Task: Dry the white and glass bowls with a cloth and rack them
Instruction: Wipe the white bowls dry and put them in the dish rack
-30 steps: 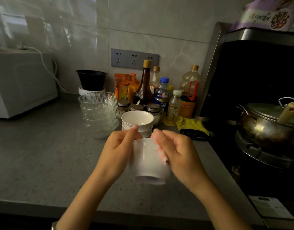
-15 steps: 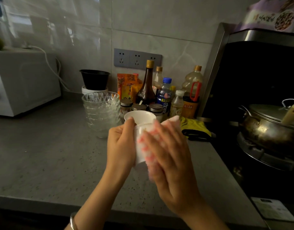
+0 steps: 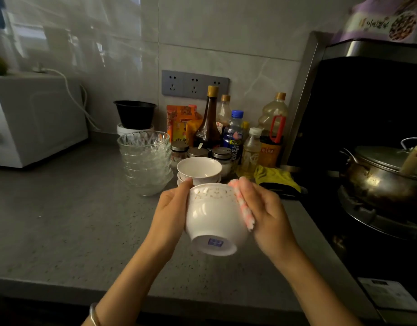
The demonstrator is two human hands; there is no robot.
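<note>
While gripped by the left hand [image 3: 170,212], a white bowl [image 3: 214,220] is wiped at frame centre. A cloth [image 3: 244,209] is pressed flat by the right hand [image 3: 266,212]; rotating the bowl is advised.

White bowl [image 3: 213,217] between the hands: faint gold speckle band near rim, blue stamp on base. Pink-and-white cloth [image 3: 244,208] under right hand [image 3: 265,212]. Beyond the hands: plain white bowl stack [image 3: 199,171], clear cut-pattern glass bowls [image 3: 145,161], yellow rag [image 3: 275,177] right. Grey speckled counter [image 3: 61,220].
</note>
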